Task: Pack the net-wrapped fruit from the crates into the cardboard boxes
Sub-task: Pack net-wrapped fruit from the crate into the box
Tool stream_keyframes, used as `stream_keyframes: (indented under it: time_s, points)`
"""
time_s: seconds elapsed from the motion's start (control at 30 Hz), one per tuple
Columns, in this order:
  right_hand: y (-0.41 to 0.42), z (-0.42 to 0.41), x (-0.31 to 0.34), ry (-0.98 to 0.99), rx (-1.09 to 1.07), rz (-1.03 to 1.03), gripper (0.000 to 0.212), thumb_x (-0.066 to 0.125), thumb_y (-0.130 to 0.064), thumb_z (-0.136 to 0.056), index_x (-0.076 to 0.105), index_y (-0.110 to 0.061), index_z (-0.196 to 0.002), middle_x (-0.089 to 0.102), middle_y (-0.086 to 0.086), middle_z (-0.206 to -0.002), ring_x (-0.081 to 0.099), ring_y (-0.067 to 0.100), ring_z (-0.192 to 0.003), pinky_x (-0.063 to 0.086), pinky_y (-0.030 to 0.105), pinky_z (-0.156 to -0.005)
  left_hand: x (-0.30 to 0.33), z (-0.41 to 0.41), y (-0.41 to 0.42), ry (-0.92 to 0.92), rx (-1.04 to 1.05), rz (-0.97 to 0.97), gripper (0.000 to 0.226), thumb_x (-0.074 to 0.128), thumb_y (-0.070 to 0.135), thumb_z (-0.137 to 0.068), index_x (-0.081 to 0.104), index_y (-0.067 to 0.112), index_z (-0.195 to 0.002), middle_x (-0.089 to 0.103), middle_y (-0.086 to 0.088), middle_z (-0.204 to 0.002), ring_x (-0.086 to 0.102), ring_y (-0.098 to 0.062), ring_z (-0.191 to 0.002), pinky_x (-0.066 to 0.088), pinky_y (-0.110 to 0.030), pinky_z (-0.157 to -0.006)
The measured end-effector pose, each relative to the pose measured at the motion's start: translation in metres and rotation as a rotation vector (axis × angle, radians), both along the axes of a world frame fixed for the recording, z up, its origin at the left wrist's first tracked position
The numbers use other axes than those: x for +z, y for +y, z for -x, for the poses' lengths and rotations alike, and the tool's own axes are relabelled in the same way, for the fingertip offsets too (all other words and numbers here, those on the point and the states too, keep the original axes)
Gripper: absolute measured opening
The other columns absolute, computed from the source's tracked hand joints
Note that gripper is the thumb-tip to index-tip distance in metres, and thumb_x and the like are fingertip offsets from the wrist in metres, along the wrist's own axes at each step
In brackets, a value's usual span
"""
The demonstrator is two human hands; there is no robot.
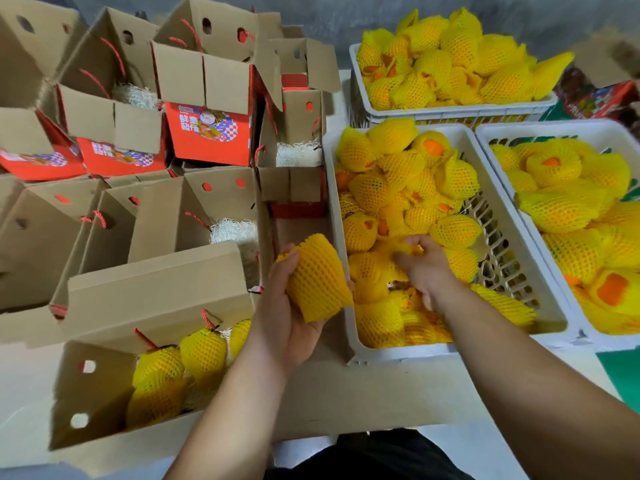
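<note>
boxes (145, 209) left of crates (540, 258)

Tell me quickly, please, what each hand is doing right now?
Left hand: holding a net-wrapped fruit.
Right hand: in the middle crate, fingers curled on fruit.

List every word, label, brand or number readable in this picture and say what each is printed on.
Nothing can be read for certain.
Red printed front of the open cardboard box: large white-and-yellow characters beside a cartoon figure, too blurred to read.
Red fronts of the two cardboard boxes left of it: the same print, blurred.
Red carton at the far right: coloured print, illegible.
White plastic crates: no lettering visible.
</note>
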State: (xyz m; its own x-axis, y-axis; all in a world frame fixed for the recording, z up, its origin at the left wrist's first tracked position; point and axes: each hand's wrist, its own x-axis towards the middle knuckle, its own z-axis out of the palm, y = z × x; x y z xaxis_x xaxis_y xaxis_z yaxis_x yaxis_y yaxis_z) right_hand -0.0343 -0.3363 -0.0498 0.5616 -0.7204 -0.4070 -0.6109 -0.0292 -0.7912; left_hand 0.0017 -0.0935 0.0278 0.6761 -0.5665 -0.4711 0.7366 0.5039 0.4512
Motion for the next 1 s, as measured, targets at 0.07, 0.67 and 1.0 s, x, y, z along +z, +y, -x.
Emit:
stream_keyframes:
  time_s: [0.07, 0.67, 1.0]
  points:
    - [0.005, -0.001, -0.001, -0.050, 0.019, 0.081, 0.020, 0.075, -0.019, -0.084, 0.064, -0.029, -0.096, 0.055, 0.004, -0.068, 0.043, 0.008, -0.046, 0.034, 0.022, -0.044, 0.000, -0.002, 0.021, -0.024, -0.004, -0.011, 0.060, 0.072, 0.037, -0.087, 0.055, 0.015, -0.141, 0.071, -0.020, -0.115, 0.071, -0.038, -0.104, 0.059, -0.054, -0.087]
    - [0.172, -0.008, 0.089, -0.161, -0.057, 0.654, 0.074, 0.081, -0.050, -0.074, 0.047, -0.015, -0.130, 0.061, 0.015, -0.125, 0.054, 0.041, -0.117, 0.045, 0.049, -0.095, -0.001, -0.035, 0.258, -0.058, 0.114, -0.317, 0.050, 0.071, 0.041, -0.088, 0.056, 0.029, -0.134, 0.067, -0.010, -0.131, 0.064, -0.032, -0.119, 0.050, -0.057, -0.102]
    - [0.341, -0.017, 0.065, -0.308, 0.190, 0.012, 0.037, 0.089, -0.039, -0.076, 0.072, -0.028, -0.107, 0.076, -0.015, -0.092, 0.070, -0.002, -0.083, 0.054, 0.015, -0.068, -0.021, -0.048, 0.300, -0.124, 0.140, -0.350, 0.042, 0.064, 0.019, -0.097, 0.056, 0.026, -0.138, 0.067, -0.008, -0.128, 0.065, -0.022, -0.108, 0.058, -0.040, -0.082]
